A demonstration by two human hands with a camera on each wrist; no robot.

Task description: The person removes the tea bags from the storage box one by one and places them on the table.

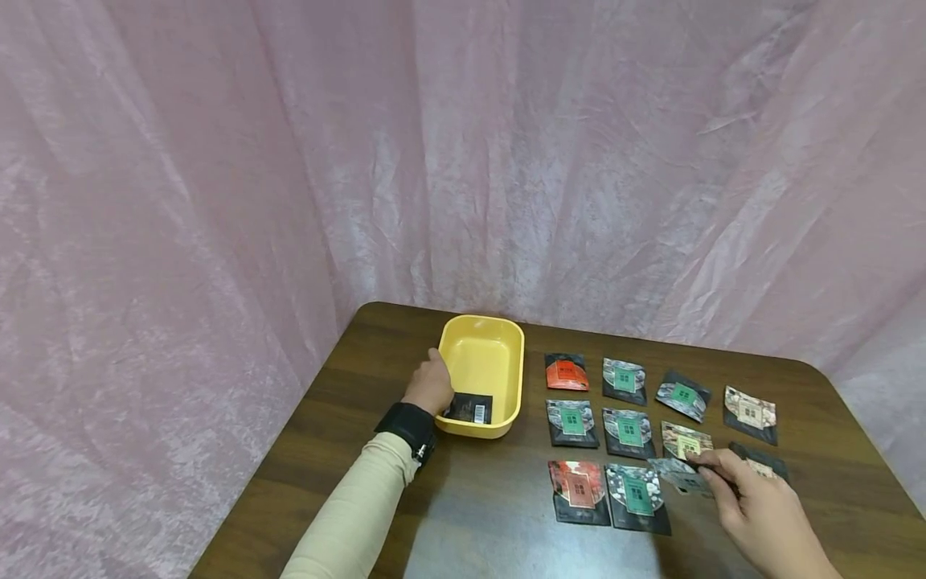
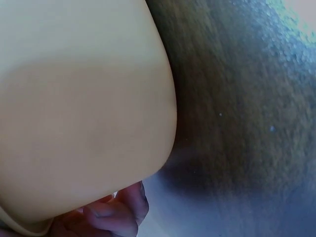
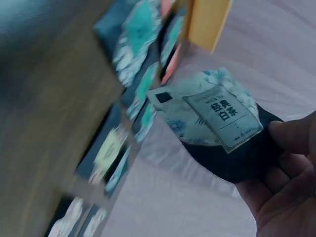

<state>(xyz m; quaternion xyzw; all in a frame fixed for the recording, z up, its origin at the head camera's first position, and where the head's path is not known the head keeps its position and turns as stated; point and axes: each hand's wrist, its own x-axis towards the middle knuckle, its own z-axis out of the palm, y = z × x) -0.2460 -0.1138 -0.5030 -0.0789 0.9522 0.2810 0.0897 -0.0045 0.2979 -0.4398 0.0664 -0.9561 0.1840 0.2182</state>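
Observation:
My left hand [image 1: 430, 386] grips the near left side of a yellow plastic tub [image 1: 477, 354]. In the left wrist view the tub's wall [image 2: 89, 123] fills much of the picture, and curled fingertips [image 2: 118, 212] show past its edge. A black sachet [image 1: 470, 408] with a barcode label lies in the tub's near end. Above the table at the right, my right hand [image 1: 763, 511] pinches a tea sachet [image 3: 217, 123] by its dark end, between thumb and fingers. This sachet has a pale blue-white front with a white-tea label, and tilts over the ones below.
Right of the tub, tea sachets lie in rows on the dark wooden table [image 1: 325, 434]. Among them are an orange one [image 1: 567, 371], a red one [image 1: 579, 490], several green-labelled ones [image 1: 638, 497] and a beige one [image 1: 751, 414]. Pink curtains [image 1: 470, 161] hang behind.

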